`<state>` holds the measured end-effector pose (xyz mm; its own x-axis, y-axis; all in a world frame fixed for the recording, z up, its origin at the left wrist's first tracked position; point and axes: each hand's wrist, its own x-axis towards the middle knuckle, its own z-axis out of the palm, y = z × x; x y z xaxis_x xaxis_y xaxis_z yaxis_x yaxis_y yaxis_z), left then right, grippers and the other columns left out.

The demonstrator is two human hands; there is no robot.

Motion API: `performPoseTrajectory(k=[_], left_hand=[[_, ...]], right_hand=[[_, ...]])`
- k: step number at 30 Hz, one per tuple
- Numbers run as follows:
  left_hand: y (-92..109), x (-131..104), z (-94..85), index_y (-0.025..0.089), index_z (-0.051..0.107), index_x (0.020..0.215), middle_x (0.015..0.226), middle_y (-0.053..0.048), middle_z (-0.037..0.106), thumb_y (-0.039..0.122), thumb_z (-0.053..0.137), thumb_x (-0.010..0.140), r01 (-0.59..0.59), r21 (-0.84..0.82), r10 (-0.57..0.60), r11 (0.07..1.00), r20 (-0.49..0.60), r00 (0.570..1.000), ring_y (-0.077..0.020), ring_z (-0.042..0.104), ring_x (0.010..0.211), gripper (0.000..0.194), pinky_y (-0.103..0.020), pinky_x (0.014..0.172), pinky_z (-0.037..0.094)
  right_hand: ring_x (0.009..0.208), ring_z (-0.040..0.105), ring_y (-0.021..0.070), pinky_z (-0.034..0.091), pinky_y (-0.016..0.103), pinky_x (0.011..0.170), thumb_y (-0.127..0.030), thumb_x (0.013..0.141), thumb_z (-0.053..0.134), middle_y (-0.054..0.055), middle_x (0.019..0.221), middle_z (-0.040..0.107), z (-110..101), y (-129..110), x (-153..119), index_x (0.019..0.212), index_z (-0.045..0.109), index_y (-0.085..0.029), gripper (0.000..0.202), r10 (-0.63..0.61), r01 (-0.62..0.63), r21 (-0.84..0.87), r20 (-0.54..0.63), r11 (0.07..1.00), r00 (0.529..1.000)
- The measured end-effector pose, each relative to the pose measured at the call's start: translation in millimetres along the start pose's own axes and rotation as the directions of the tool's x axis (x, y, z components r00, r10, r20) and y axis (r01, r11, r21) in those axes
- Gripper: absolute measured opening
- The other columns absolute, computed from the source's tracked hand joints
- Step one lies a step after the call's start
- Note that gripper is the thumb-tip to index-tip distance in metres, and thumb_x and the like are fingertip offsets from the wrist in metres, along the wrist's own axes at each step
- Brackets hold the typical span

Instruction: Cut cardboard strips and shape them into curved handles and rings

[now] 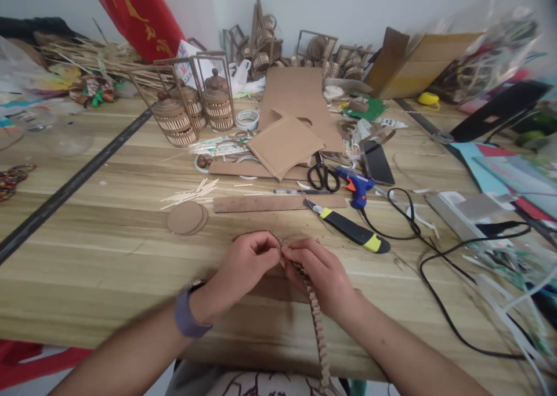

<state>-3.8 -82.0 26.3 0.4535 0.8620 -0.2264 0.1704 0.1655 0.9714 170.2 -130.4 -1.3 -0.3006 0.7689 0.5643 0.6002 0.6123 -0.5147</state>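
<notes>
Table (108,280): corrugated strip (317,320) crosses its near edge.

One left hand (256,262); one right hand (324,271); one ridged strip (319,326); one wristband (187,315); one knife (352,229); one pair of scissors (321,165); one glue gun (357,186); one pen (296,192); two discs (185,217); three flat strips (278,204); three standing lanterns (174,122); the heap (261,62) behind is too jumbled to count.

Your corrugated strip (319,332) is showing brown ridges; your wristband (187,315) is reading muted purple; your knife (348,226) is pairing black with yellow-green; the glue gun (359,195) is showing blue with an orange trigger (350,185); the banner (141,19) is carrying gold characters (129,4) on red
</notes>
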Motion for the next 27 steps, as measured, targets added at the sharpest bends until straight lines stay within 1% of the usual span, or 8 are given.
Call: performPoseTrajectory(k=[4,7,11,14,17,20,22,27], left_hand=[[-0.6,3.2,0.2,0.017,0.054,0.061,0.06,0.005,0.049,0.027,0.056,0.065,0.105,-0.136,-0.101,0.985,0.031,0.994,-0.0106,0.042,0.062,0.011,-0.023,0.059,0.033],[-1.2,5.1,-3.6,0.017,0.051,0.058,0.056,0.006,0.045,0.027,0.057,0.062,0.178,-0.2,-0.157,0.964,0.12,0.98,-0.0098,0.04,0.058,0.012,-0.022,0.056,0.031],[1.0,6.3,-10.0,0.018,0.049,0.053,0.05,0.007,0.039,0.025,0.056,0.059,0.228,-0.219,-0.181,0.949,0.214,0.96,-0.008,0.034,0.051,0.011,-0.022,0.051,0.024],[4.8,6.5,-11.8,0.018,0.048,0.053,0.048,0.007,0.04,0.025,0.057,0.056,0.282,-0.234,-0.224,0.931,0.243,0.944,-0.0075,0.033,0.049,0.012,-0.022,0.049,0.022],[6.8,7.3,-12.1,0.019,0.045,0.052,0.047,0.007,0.039,0.027,0.057,0.054,0.329,-0.266,-0.265,0.906,0.251,0.931,-0.007,0.032,0.048,0.015,-0.022,0.049,0.022],[6.6,8.0,-13.2,0.02,0.041,0.052,0.046,0.008,0.037,0.029,0.057,0.053,0.362,-0.309,-0.281,0.879,0.279,0.918,-0.0059,0.029,0.046,0.019,-0.022,0.048,0.022],[6.8,7.4,-13.5,0.02,0.039,0.051,0.045,0.009,0.034,0.028,0.058,0.054,0.392,-0.333,-0.29,0.858,0.316,0.903,-0.005,0.026,0.045,0.021,-0.022,0.048,0.019],[11.3,3.8,-10.5,0.02,0.035,0.052,0.044,0.011,0.028,0.026,0.059,0.054,0.493,-0.388,-0.335,0.779,0.407,0.85,-0.0031,0.019,0.043,0.025,-0.021,0.045,0.013]], right_hand=[[0.083,0.069,0.0163,0.057,0.026,0.068,-0.005,0.088,0.051,0.006,0.093,0.068,0.1,-1.0,4.5,0.106,0.062,-0.023,0.028,-0.011,0.012,0.056,-0.008,0.998,1.0],[0.079,0.068,0.0141,0.056,0.024,0.066,-0.007,0.087,0.055,0.004,0.088,0.067,0.4,-1.8,9.0,0.104,0.062,-0.023,0.024,-0.04,0.046,0.108,-0.051,0.993,0.998],[0.08,0.068,0.0128,0.057,0.022,0.067,-0.008,0.086,0.057,0.005,0.089,0.067,-0.9,-3.4,13.3,0.1,0.062,-0.022,0.02,-0.054,0.064,0.149,-0.072,0.987,0.996],[0.081,0.068,0.0128,0.057,0.022,0.067,-0.008,0.086,0.057,0.006,0.09,0.067,-1.6,-3.7,14.1,0.101,0.062,-0.021,0.02,-0.065,0.074,0.158,-0.063,0.985,0.996],[0.079,0.068,0.0125,0.057,0.021,0.066,-0.007,0.086,0.057,0.006,0.089,0.068,-1.9,-3.9,14.9,0.101,0.063,-0.021,0.021,-0.071,0.081,0.166,-0.068,0.983,0.995],[0.079,0.069,0.0122,0.057,0.021,0.067,-0.006,0.085,0.059,0.006,0.09,0.069,-2.7,-4.7,16.1,0.102,0.063,-0.021,0.023,-0.083,0.096,0.171,-0.083,0.981,0.993],[0.08,0.069,0.0121,0.057,0.02,0.069,-0.005,0.085,0.06,0.005,0.09,0.069,-3.7,-5.2,16.6,0.103,0.063,-0.021,0.024,-0.095,0.109,0.168,-0.09,0.98,0.991],[0.082,0.07,0.0124,0.056,0.02,0.071,-0.009,0.089,0.06,0.005,0.092,0.069,-5.9,-5.6,15.4,0.104,0.066,-0.021,0.021,-0.113,0.122,0.158,-0.068,0.98,0.991]])
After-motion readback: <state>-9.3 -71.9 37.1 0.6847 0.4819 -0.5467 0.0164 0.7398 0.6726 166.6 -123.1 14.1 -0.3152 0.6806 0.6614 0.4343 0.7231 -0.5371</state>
